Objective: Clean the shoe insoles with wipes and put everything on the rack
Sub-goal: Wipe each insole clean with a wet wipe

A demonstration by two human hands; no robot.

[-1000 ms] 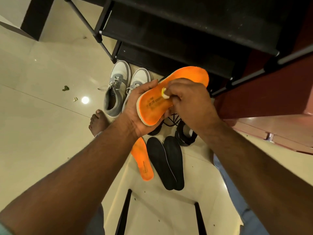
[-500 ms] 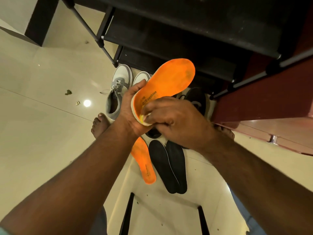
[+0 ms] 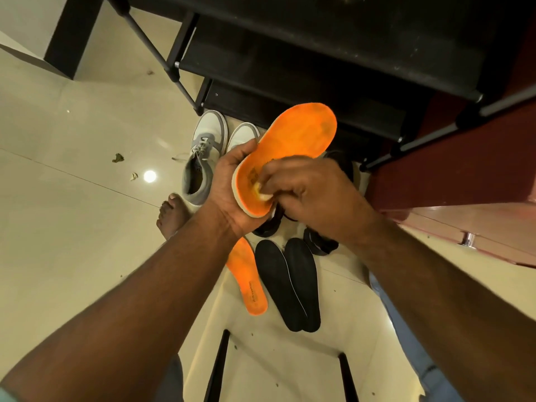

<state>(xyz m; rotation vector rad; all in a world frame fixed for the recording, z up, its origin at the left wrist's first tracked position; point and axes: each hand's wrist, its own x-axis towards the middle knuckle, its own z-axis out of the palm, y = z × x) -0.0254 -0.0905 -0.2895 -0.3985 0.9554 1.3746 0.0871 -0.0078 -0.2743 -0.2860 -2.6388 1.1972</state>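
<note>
My left hand (image 3: pixel 229 187) cups the heel end of a bright orange foam insole (image 3: pixel 293 149), fingers curled round its edge, toe end tilted up toward the rack. My right hand (image 3: pixel 307 195) pinches a small pale crumpled wipe (image 3: pixel 262 194) against the insole's heel area, just beside the printed lettering there.

Below my hands, on the glossy cream tiled floor (image 3: pixel 72 227), a second orange insole (image 3: pixel 249 282) lies flat, and just beside it a pair of black insoles (image 3: pixel 290 285) lie side by side, touching along their length. A pair of dark shoes (image 3: pixel 319 242) sits partly hidden under my right hand and wrist. Left of them stands a pair of grey and white lace-up sneakers (image 3: pixel 206 158), toes toward the black metal-framed shoe rack (image 3: pixel 290 68), whose dark shelves step upward across the top of the view. My bare foot (image 3: pixel 171 213) rests on the tile near the grey sneaker's heel.

The floor carries a bright reflected ceiling light (image 3: pixel 150 176), a small green scrap (image 3: pixel 117 158) and a pale crumb near it. A dark red wooden cabinet (image 3: pixel 464 175) rises at the right, touching the rack's corner post.
</note>
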